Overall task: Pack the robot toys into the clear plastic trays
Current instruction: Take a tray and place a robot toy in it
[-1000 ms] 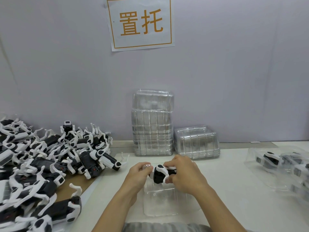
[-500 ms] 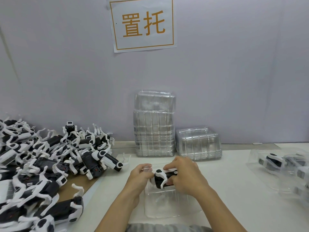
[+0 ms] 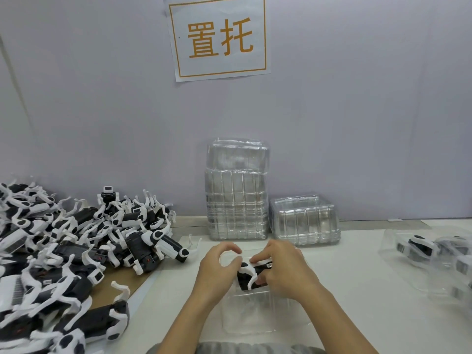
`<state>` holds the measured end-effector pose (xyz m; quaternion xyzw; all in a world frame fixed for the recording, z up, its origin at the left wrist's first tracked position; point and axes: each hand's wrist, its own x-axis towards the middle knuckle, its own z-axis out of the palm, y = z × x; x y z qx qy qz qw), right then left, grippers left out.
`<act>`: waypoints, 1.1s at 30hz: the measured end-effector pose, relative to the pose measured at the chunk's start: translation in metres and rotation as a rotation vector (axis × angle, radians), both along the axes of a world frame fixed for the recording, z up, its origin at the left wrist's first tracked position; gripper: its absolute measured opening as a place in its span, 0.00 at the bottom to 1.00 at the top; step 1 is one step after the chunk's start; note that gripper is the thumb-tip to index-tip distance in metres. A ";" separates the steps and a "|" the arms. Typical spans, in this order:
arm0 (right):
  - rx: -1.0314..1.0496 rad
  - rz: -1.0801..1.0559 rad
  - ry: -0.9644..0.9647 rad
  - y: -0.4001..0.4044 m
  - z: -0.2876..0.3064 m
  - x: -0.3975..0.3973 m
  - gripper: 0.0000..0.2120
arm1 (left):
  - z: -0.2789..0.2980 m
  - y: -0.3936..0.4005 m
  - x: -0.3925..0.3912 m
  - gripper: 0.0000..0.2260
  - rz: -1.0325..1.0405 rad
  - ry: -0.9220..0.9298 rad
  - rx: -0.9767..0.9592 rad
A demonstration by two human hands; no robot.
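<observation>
Toy: you are holding one black and white robot toy (image 3: 251,275) right over the far end of the clear tray (image 3: 258,315). It is touching the tray's far edge or sitting just above it; which one is hard to tell.

Tray: the clear tray is lying flat on the white table (image 3: 357,290), right in front of you and under both your hands.

What could go wrong: the white legs are sticking out from the toy. If you are pushing down while a leg is caught on the tray's rim, the leg could bend or the thin tray could buckle. The tray is light, so it could also be sliding away if nothing is holding it down.

Right hand: your right hand (image 3: 283,272) is curling over the toy from the right, fingers wrapped on its body.

Left hand: your left hand (image 3: 217,267) is at the toy's left end, fingers bent in a ring, thumb and fingertips pinching a white part.

Around the tray: a big pile of loose toys (image 3: 63,251) is lying to the left of the tray. A tall tray stack (image 3: 237,200) and a short tray stack (image 3: 305,221) are standing behind it by the wall. Packed trays (image 3: 434,256) are lying to its right.
</observation>
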<state>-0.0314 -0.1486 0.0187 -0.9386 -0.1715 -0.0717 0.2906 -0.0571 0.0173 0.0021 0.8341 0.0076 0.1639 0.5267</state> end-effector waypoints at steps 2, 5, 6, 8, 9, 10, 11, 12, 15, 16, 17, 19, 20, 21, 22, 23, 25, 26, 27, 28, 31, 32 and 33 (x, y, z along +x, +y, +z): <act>0.006 0.005 0.004 0.000 0.001 -0.001 0.18 | 0.000 -0.002 0.000 0.01 -0.057 0.023 0.064; -0.008 0.026 0.003 0.000 0.002 -0.001 0.18 | -0.001 0.000 0.001 0.04 -0.085 0.055 0.124; -0.009 0.024 0.003 -0.001 0.002 -0.002 0.18 | -0.001 0.001 0.001 0.05 -0.080 0.060 0.137; -0.011 0.012 -0.006 -0.001 0.002 -0.001 0.17 | 0.000 0.001 0.001 0.06 -0.068 0.069 0.175; -0.013 0.009 -0.005 -0.001 0.001 -0.001 0.17 | 0.001 0.000 0.001 0.06 -0.062 0.073 0.198; -0.014 0.010 0.002 0.000 0.001 -0.001 0.17 | 0.002 -0.001 0.001 0.06 -0.054 0.074 0.222; -0.018 0.013 0.011 0.000 0.000 0.000 0.16 | 0.002 -0.002 0.002 0.06 -0.044 0.075 0.243; -0.021 0.016 0.019 0.000 0.000 0.000 0.16 | 0.003 -0.004 0.002 0.07 -0.032 0.076 0.259; -0.013 0.015 0.022 0.000 -0.001 0.001 0.15 | 0.004 -0.006 0.001 0.07 0.003 0.086 0.258; -0.005 0.012 0.015 0.000 -0.001 0.002 0.14 | 0.004 -0.006 0.001 0.08 0.014 0.089 0.252; 0.004 0.007 0.007 0.000 -0.002 0.002 0.14 | 0.005 -0.006 0.000 0.08 0.023 0.091 0.245; 0.021 0.004 0.003 0.000 -0.002 0.003 0.14 | 0.005 -0.006 0.000 0.08 0.030 0.101 0.221; 0.031 0.008 0.011 -0.001 -0.002 0.003 0.14 | 0.005 -0.006 0.000 0.08 0.032 0.105 0.210; 0.044 0.013 0.022 -0.002 -0.002 0.004 0.15 | 0.005 -0.006 0.000 0.08 0.034 0.106 0.205; 0.063 0.018 0.030 -0.003 -0.002 0.004 0.16 | 0.005 -0.006 0.000 0.07 0.035 0.105 0.203; 0.090 0.022 0.026 -0.005 -0.002 0.004 0.16 | 0.005 -0.006 0.001 0.08 0.034 0.102 0.198; 0.165 0.006 -0.026 -0.010 -0.001 0.005 0.13 | 0.004 -0.005 0.001 0.09 0.027 0.105 0.176; 0.202 -0.016 -0.063 -0.014 0.001 0.005 0.11 | 0.004 -0.004 0.001 0.09 0.023 0.110 0.164; 0.230 -0.045 -0.093 -0.018 0.003 0.005 0.09 | 0.003 -0.004 0.001 0.10 0.021 0.115 0.155; 0.248 -0.073 -0.110 -0.024 0.006 0.005 0.07 | 0.002 -0.003 0.001 0.10 0.019 0.118 0.148; 0.298 -0.133 -0.047 -0.043 0.009 0.007 0.06 | 0.001 -0.003 0.001 0.09 0.009 0.123 0.116; 0.322 -0.139 -0.001 -0.048 0.009 0.007 0.05 | 0.001 -0.003 0.001 0.09 0.005 0.125 0.107; 0.353 -0.136 0.044 -0.051 0.007 0.007 0.05 | 0.001 -0.003 0.002 0.09 0.001 0.127 0.099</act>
